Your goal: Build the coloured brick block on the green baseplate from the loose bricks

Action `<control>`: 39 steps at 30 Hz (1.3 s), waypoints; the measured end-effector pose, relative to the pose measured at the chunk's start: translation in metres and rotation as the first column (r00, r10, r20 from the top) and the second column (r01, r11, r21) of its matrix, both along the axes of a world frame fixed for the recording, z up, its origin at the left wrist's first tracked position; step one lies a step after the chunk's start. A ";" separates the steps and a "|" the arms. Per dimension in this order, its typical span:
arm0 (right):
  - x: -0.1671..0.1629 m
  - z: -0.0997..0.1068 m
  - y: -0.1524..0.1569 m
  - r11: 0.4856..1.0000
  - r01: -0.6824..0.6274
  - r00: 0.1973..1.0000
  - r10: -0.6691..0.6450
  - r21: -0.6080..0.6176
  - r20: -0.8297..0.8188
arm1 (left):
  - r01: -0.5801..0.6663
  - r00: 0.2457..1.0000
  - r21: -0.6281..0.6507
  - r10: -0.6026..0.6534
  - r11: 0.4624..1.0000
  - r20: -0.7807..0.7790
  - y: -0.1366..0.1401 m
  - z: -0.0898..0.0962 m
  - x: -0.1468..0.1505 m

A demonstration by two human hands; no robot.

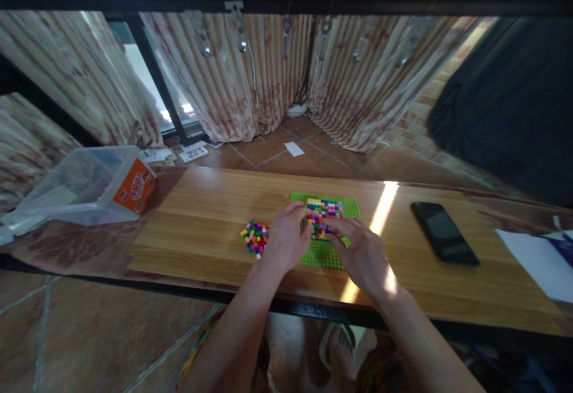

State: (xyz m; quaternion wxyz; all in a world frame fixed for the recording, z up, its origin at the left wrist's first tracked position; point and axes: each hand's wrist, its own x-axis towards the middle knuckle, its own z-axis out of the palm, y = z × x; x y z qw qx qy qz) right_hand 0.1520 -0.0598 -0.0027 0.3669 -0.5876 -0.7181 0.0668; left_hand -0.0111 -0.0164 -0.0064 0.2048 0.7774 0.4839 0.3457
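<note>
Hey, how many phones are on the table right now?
1. The black phone lies flat on the wooden table, right of the green baseplate and of both hands; none other shows.

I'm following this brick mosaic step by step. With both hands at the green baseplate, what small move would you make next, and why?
Probably reach the left hand over to the loose pile of small bricks beside it. Both hands, the right hand too, rest at the coloured rows, which cover only the far part of the green baseplate; the near part is bare.
</note>
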 end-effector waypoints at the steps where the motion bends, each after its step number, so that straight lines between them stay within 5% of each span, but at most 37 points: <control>1: 0.000 0.000 0.001 1.000 0.000 1.000 0.000 0.004 0.028 | -0.002 1.000 -0.002 0.002 1.000 0.001 0.000 0.000 0.001; 13: -0.001 -0.003 0.004 0.999 0.036 0.998 -0.037 0.020 0.051 | -0.027 0.999 -0.026 0.028 0.999 0.033 -0.004 -0.005 0.014; 25: 0.003 -0.005 0.005 0.992 0.109 0.950 -0.123 -0.065 -0.287 | -0.035 0.999 -0.042 0.036 0.999 0.017 -0.006 -0.005 0.022; 39: 0.000 -0.005 0.010 0.976 0.155 0.921 -0.198 -0.150 -0.337 | -0.004 0.998 -0.055 0.007 0.998 0.058 -0.007 -0.003 0.025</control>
